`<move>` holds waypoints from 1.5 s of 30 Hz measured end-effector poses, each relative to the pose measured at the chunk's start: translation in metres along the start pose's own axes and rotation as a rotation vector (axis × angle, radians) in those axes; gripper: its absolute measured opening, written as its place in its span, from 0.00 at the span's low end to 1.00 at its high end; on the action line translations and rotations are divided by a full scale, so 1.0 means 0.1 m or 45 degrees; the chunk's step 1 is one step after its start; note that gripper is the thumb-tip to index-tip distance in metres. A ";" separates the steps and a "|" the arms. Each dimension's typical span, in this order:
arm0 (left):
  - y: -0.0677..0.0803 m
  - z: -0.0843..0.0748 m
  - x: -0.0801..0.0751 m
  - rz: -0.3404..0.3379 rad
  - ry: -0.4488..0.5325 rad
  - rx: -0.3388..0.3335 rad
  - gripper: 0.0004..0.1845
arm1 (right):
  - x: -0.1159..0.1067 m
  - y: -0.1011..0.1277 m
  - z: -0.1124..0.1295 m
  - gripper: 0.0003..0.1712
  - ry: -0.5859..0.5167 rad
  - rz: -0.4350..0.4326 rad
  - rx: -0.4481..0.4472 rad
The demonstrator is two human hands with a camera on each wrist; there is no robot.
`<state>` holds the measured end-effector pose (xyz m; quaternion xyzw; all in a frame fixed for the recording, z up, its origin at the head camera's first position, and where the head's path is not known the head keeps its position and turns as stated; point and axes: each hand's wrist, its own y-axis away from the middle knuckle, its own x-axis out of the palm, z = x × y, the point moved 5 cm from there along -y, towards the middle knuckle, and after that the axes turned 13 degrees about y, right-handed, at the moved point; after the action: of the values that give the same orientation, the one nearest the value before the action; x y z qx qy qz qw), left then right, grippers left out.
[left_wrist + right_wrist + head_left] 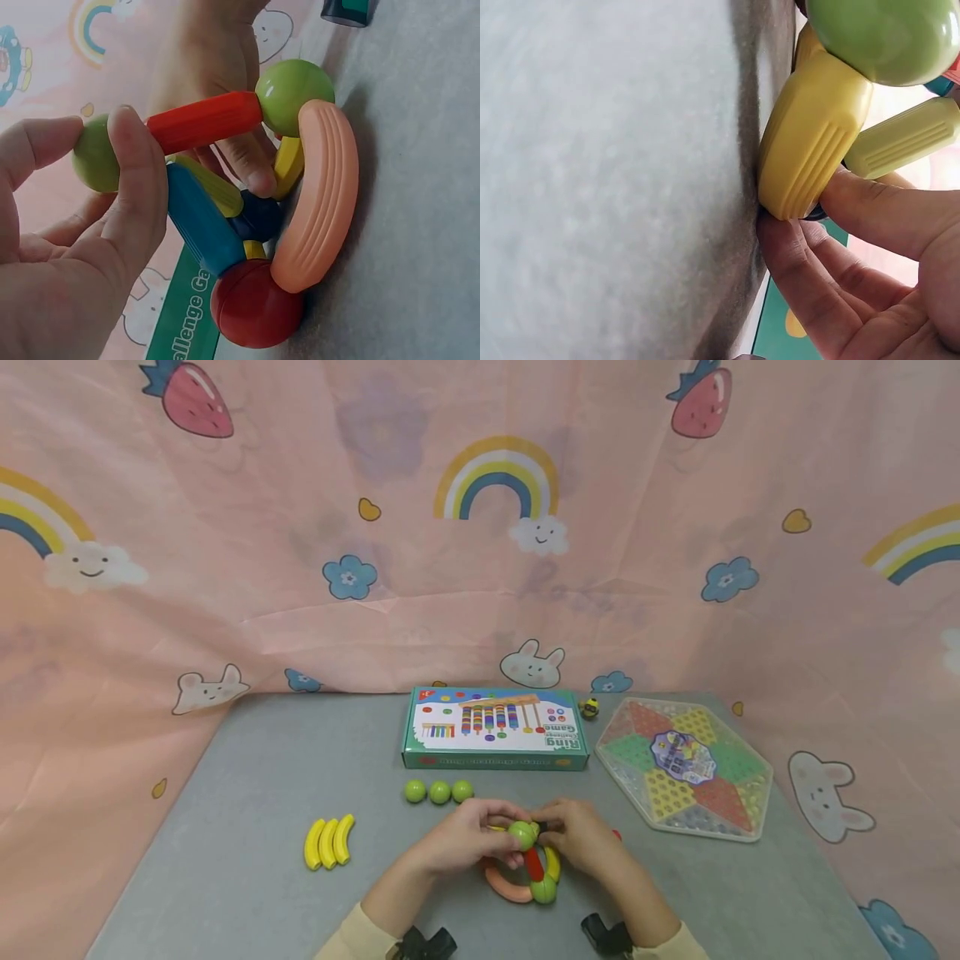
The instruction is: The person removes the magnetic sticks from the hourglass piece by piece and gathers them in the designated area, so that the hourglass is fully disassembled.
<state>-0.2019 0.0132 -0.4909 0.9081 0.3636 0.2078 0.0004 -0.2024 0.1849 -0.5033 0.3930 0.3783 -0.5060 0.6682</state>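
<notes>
A small frame of toy rods and balls stands on the table between both hands. My left hand pinches the upper green ball, from which a red rod runs to the lower green ball. A peach curved rod joins that ball to a red ball. From the red ball a blue rod slants up to the left hand. On the far side my right hand holds the dark blue ball, beside a yellow curved rod and a yellow-green rod.
Three green balls stand in a row behind the left hand. Three yellow curved rods lie to the left. At the back is a game box, with a small bee-like toy beside it. A hexagonal board game lies right.
</notes>
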 end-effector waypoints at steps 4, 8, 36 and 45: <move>0.00 0.01 -0.02 0.001 0.055 -0.014 0.20 | -0.01 0.01 0.00 0.19 -0.011 -0.009 -0.033; 0.02 -0.03 -0.04 0.026 0.045 0.032 0.22 | -0.02 0.02 0.01 0.20 -0.029 -0.011 -0.061; -0.02 -0.19 -0.47 -0.839 -1.391 0.530 0.19 | 0.00 0.02 0.05 0.21 -0.020 0.051 -0.058; -0.20 -0.26 -0.49 -0.722 -1.541 0.329 0.17 | -0.02 0.02 0.04 0.21 -0.034 0.055 -0.031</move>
<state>-0.2568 -0.0079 -0.4884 0.7268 0.5452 -0.3901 0.1498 -0.2000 0.1830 -0.4993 0.3863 0.3670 -0.4919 0.6886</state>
